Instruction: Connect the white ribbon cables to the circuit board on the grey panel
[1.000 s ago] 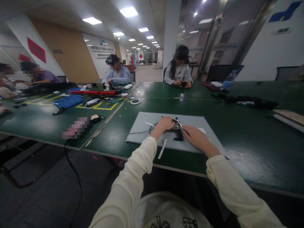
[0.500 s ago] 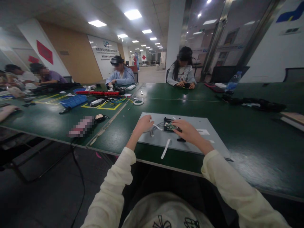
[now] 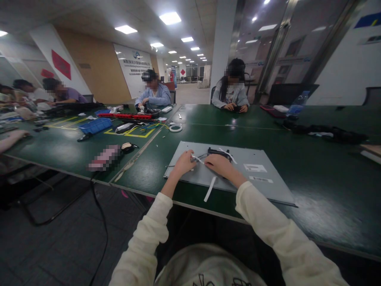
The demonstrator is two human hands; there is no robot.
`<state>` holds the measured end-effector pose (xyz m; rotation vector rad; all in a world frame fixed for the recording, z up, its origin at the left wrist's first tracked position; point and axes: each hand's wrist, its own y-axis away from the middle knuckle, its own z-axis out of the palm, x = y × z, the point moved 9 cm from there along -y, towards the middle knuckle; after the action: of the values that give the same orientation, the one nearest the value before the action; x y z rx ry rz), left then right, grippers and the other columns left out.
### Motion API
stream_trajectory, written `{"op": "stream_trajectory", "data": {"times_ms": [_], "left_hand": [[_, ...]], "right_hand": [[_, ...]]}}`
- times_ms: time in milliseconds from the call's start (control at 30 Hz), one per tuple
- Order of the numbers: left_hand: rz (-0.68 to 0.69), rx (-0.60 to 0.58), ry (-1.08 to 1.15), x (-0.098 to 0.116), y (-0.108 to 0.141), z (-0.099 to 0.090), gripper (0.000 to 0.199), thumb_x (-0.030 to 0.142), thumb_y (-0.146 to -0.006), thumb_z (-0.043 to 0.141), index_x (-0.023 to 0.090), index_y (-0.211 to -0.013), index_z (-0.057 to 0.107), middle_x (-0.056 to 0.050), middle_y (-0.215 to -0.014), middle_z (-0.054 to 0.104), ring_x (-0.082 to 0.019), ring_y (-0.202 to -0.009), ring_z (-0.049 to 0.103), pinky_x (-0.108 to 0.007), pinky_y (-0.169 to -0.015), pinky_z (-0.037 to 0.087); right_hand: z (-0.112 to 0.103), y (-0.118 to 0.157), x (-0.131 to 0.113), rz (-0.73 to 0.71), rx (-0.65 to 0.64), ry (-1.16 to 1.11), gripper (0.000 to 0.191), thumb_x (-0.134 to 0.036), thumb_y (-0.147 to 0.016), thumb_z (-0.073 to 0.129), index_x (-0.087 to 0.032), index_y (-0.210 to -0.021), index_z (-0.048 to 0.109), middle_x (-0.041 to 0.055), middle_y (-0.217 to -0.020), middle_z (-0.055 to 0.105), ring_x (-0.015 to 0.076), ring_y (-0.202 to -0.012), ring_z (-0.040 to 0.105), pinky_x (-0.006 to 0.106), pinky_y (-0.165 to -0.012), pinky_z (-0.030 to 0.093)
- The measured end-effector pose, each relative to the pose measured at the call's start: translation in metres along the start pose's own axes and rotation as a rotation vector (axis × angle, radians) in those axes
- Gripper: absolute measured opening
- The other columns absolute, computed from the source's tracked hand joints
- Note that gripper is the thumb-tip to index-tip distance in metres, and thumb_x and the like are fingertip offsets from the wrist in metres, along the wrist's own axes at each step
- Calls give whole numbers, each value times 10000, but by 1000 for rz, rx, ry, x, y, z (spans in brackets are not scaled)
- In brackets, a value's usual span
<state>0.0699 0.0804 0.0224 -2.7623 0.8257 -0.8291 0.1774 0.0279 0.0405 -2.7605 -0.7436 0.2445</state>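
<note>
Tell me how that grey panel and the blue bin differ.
The grey panel is flat, while the blue bin has raised sides. The panel lies beneath the person's left hand and right hand; the bin sits apart from both. The panel also looks larger in view than the bin. Both rest on the green tabletop.
</note>
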Motion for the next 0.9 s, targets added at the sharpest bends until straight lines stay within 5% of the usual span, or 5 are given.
{"op": "stream_trajectory", "data": {"times_ms": [167, 533, 700, 900], "left_hand": [[53, 3, 8, 4, -2, 3, 446, 179, -728, 578, 167, -1163, 478, -71, -1007, 609, -189, -951, 572, -305, -866, 434], [121, 5, -2, 11, -2, 4, 448, 127, -760, 531, 159, -1206, 496, -90, -1179, 563, -198, -1088, 523, -314, -984, 386], [122, 17, 53, 12, -2, 4, 449, 80, -749, 519, 147, -1192, 498, -94, -1179, 534, -159, -944, 573, -296, -938, 424], [107, 15, 96, 11, -2, 4, 434, 42, -747, 489, 151, -1167, 506, -86, -1164, 519, -125, -828, 581, -285, -886, 453]], "right_hand": [[-5, 3, 2, 77, 38, -66, 231, -235, -897, 432, -154, -918, 647, 80, -902, 657, 173, -855, 597, 272, -764, 415], [12, 0, -4, 41, -20, 197, 257, -231, -942, 344, -154, -974, 587, 92, -891, 652, 186, -851, 607, 277, -751, 419], [6, 4, -1, 98, 11, 84, 248, -252, -933, 377, -144, -955, 600, 101, -868, 658, 182, -831, 614, 257, -732, 413], [-12, 9, 12, 170, 208, -148, 202, -258, -922, 407, -148, -953, 575, 71, -891, 655, 155, -810, 608, 244, -722, 415]]}}
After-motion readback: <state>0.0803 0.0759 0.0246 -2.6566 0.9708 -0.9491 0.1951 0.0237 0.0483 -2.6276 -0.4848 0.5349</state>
